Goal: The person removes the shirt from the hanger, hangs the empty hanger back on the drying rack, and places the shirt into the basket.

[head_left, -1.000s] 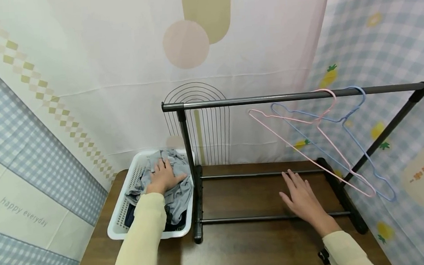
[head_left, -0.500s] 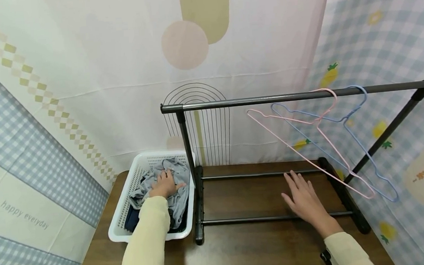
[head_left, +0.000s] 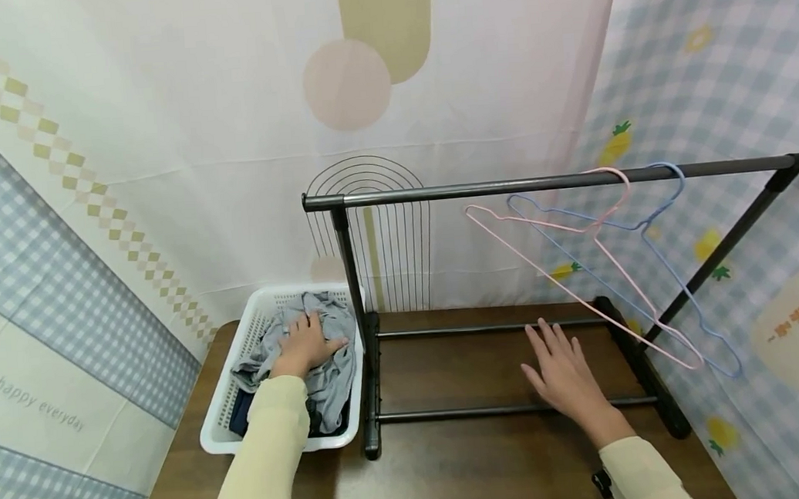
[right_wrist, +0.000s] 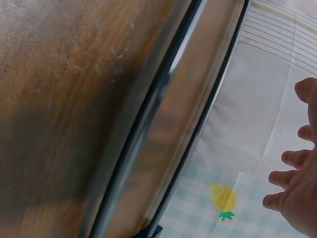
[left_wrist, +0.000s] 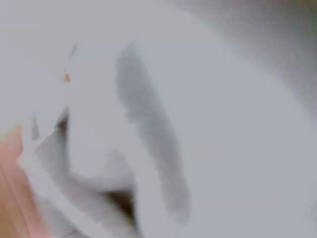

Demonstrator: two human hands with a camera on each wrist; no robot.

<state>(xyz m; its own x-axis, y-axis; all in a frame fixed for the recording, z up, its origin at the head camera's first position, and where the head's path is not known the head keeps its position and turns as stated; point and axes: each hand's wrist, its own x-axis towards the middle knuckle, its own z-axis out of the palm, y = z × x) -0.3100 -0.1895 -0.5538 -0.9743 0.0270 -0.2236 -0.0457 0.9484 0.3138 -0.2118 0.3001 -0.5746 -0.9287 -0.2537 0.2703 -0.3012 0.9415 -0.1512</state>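
Observation:
A white plastic basket at the left holds crumpled grey clothing, with dark blue cloth showing beneath. My left hand rests on the grey clothing, fingers spread; whether any fabric is pinched cannot be seen. Pale grey cloth fills the left wrist view, blurred, with part of the hand at its left edge. My right hand hovers over the lower bars of the black clothes rack, fingers straight and holding nothing. In the right wrist view its fingers stand apart from the bars.
A pink hanger and a blue hanger hang from the rail's right half. The rack stands on a brown wooden table, close beside the basket. Patterned cloth covers the walls behind and at both sides.
My left hand has shifted slightly on the grey clothing, whose folds have changed shape. The right hand stays in nearly the same place. The hangers hang as before.

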